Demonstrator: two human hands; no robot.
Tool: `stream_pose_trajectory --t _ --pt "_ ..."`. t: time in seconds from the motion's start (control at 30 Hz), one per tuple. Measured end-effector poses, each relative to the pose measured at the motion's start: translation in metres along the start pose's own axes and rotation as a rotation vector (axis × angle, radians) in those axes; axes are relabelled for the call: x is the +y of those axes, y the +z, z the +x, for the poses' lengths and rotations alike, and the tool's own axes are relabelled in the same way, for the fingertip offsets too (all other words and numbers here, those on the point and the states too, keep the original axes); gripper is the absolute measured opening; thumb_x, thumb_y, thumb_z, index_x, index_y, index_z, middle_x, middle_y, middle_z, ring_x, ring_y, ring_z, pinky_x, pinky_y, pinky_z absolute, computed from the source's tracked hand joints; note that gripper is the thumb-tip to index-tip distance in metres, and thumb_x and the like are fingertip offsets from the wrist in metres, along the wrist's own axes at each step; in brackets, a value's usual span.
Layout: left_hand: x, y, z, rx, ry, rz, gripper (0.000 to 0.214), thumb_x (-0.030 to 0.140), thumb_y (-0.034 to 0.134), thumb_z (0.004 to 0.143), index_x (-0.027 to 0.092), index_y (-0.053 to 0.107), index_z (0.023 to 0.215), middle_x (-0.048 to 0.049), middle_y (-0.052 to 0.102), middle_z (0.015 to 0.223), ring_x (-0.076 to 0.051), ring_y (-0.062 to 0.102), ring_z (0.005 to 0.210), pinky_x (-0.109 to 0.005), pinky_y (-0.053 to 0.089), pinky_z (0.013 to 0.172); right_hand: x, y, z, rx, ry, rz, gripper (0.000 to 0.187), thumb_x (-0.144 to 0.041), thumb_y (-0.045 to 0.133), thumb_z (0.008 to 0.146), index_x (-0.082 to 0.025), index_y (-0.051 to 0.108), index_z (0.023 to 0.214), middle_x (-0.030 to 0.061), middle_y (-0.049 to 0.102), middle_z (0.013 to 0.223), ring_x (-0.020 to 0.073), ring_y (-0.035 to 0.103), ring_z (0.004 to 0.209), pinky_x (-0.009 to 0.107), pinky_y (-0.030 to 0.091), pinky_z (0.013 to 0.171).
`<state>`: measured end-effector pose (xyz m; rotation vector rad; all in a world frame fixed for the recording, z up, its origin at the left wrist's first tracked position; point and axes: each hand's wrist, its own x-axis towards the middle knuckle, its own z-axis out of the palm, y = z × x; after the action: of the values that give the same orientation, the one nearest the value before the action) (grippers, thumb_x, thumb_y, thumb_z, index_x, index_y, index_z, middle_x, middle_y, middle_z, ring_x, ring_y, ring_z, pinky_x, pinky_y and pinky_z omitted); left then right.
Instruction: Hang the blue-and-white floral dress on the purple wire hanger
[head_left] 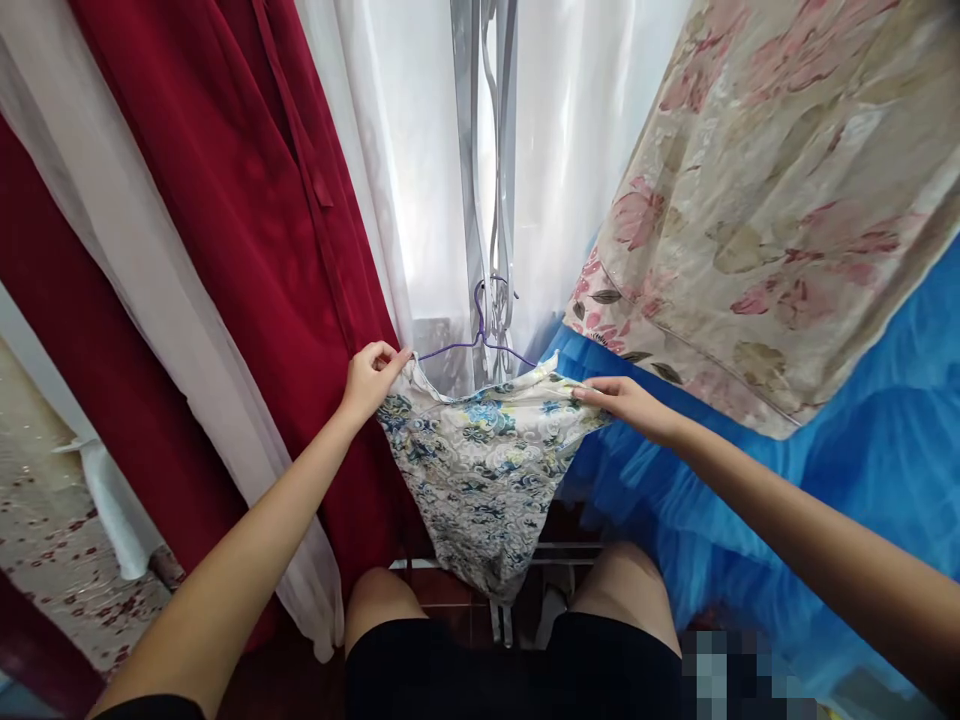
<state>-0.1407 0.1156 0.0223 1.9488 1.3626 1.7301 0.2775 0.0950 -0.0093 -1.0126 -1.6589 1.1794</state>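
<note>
A sleeveless-looking top (487,460) with a blue and yellow floral print on pale cloth hangs in front of me on a purple hanger (481,325). My left hand (373,378) pinches the top's left shoulder near the end of the hanger. On the other side, my right hand (619,397) grips the cloth at the right shoulder edge between thumb and fingers. The hanger's hook rises beside hanging metallic grey strips. Most of the hanger's arms are hidden inside the top.
Dark red fabric (247,190) and pale sheer cloth hang at the left. A floral panel (750,220) and blue tulle (862,490) fill the right. White curtains (585,120) hang behind. A metal rail (555,552) runs low, above the tiled floor, near my knees.
</note>
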Motion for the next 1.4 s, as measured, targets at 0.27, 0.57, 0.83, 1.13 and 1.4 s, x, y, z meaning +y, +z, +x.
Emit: stream_pose_trajectory --t 0.27,0.57,0.83,1.13,1.4 --pt "0.04 -0.004 -0.011 -0.258 0.122 0.056 0.023 0.041 0.066 0.09 0.019 0.072 0.093 -0.0034 0.068 0.081 -0.019 0.058 0.072 -0.027 0.04 0.069 -0.025 -0.005 -0.008 0.336 -0.184 0.146 0.039 -0.058 0.083 0.07 -0.022 0.07 0.079 0.0008 0.064 0.069 0.0167 0.055 0.061 0.028 0.044 0.059" --pt "0.022 0.0 -0.009 -0.048 0.235 0.33 0.02 0.037 0.056 0.096 0.02 0.066 0.096 -0.0035 0.066 0.085 -0.019 0.056 0.076 -0.027 0.036 0.071 -0.074 0.036 0.006 0.344 -0.434 -0.18 0.063 -0.077 0.053 0.087 -0.023 0.038 0.058 -0.0037 0.032 0.052 0.0111 0.029 0.049 0.027 0.023 0.049" --pt "-0.024 -0.004 -0.008 0.4 -0.241 -0.188 0.058 0.055 0.032 0.104 0.019 0.05 0.063 0.0024 0.04 0.056 -0.013 0.034 0.053 -0.028 0.026 0.056 -0.057 0.088 -0.091 -0.257 -0.813 -0.845 0.036 -0.029 0.038 0.108 -0.017 0.062 0.083 0.002 0.058 0.065 0.0124 0.049 0.053 0.028 0.03 0.054" --pt "0.066 0.068 -0.031 -0.425 -0.424 -0.772 0.071 0.071 0.014 0.1 0.022 0.042 0.057 0.0037 0.027 0.049 -0.011 0.026 0.044 -0.027 0.028 0.048 -0.051 0.07 -0.091 -0.091 -0.376 -0.579 0.039 -0.043 0.046 0.105 -0.023 0.058 0.136 0.0098 0.071 0.123 0.0234 0.068 0.106 0.036 0.051 0.092" --pt "0.152 0.134 -0.064 -0.885 -0.391 -1.222 0.033 0.042 0.074 0.087 0.015 0.068 0.106 -0.0079 0.064 0.097 -0.018 0.064 0.087 -0.03 0.053 0.079 -0.024 0.066 -0.086 -0.07 -0.131 0.08 0.048 -0.062 0.058 0.094 -0.018 0.075 0.095 0.0042 0.072 0.077 0.0202 0.064 0.065 0.031 0.052 0.063"
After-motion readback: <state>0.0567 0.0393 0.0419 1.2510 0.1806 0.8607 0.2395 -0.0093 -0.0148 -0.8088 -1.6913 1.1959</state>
